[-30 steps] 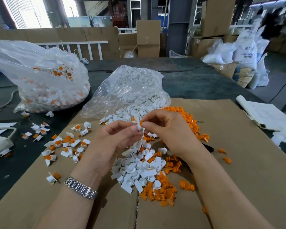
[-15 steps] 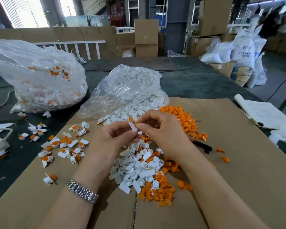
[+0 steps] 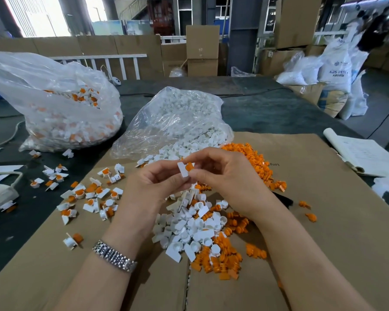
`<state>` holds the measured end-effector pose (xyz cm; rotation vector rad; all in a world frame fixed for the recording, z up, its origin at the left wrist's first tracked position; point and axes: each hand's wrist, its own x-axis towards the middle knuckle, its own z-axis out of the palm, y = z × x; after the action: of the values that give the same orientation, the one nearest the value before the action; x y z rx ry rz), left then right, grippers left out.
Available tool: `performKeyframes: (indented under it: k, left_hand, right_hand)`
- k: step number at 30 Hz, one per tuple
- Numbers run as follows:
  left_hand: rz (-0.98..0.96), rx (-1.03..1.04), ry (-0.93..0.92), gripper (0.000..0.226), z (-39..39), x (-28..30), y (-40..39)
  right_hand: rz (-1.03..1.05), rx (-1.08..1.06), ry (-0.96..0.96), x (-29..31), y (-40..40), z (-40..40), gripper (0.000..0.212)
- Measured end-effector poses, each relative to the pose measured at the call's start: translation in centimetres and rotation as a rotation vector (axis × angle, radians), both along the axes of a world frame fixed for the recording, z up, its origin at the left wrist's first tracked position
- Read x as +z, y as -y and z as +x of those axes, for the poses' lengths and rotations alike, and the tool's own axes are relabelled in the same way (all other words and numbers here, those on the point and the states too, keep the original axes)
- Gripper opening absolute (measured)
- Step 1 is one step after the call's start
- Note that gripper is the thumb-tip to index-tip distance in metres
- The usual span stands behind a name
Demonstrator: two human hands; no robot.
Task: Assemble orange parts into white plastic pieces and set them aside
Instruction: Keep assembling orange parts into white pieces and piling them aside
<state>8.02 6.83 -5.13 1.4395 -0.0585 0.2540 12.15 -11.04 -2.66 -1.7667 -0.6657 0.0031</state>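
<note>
Loose stock lies nearest: mixed white pieces point(image 3: 189, 230) and orange parts point(image 3: 220, 259) heaped on the cardboard point(image 3: 323, 221) covering the desk point(image 3: 267, 108).

Above the heap, one white piece point(image 3: 182, 170) is pinched in the left hand point(image 3: 153, 182), flat tab angled up-left. An orange part point(image 3: 189, 167) is seated at its right end, pinched by the right hand point(image 3: 222, 176) (thumb and forefinger closed narrow on it). Insertion is judged nearly or fully done; depth cannot be told.

Set-aside zone: finished pieces point(image 3: 92, 198) are scattered to the left, so the left hand is nearer for the drop.

Further back, a bag of white pieces point(image 3: 177, 117) is seen centre, a bag of assembled units point(image 3: 61, 113) far left.
</note>
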Motion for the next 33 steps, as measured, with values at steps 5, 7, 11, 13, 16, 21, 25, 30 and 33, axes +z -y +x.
performKeyframes:
  k: [5, 7, 11, 13, 16, 21, 25, 30, 33]
  left_hand:
    - [-0.044, -0.005, 0.017, 0.019, 0.0, 0.0, 0.1]
    - [-0.027, 0.025, 0.031, 0.020, -0.1, 0.1, 0.2]
    - [0.034, 0.063, 0.042, 0.023, -0.2, 0.3, 0.4]
    - [0.039, 0.059, 0.028, 0.023, -0.3, 0.2, 0.4]
    - [-0.040, 0.024, -0.044, 0.020, -0.2, 0.0, 0.2]
    - [-0.189, -0.007, -0.108, 0.014, 0.3, 0.0, 0.2]
    - [-0.197, -0.008, -0.109, 0.022, 0.4, -0.1, 0.3]
    - [-0.250, -0.039, -0.110, 0.022, 0.4, 0.1, 0.2]
    - [-0.222, -0.031, -0.107, 0.019, 0.3, 0.2, 0.2]
  right_hand:
    - [0.022, -0.003, 0.036, -0.1, 0.1, 0.0, 0.020]
    - [0.035, -0.008, 0.037, -0.1, 0.0, 0.0, 0.019]
    - [0.002, -0.051, 0.074, -0.3, 0.0, 0.2, 0.020]
    - [-0.039, -0.084, 0.123, -0.4, -0.1, 0.2, 0.021]
    - [-0.086, -0.124, 0.189, -0.5, -0.1, 0.3, 0.022]
    - [-0.089, -0.169, 0.255, -0.7, -0.4, 0.1, 0.021]
    - [-0.114, -0.214, 0.304, -0.8, -0.8, 0.0, 0.020]
    - [-0.124, -0.234, 0.339, -1.0, -0.8, 0.1, 0.020]
    - [-0.129, -0.225, 0.353, -1.1, -0.9, 0.1, 0.019]
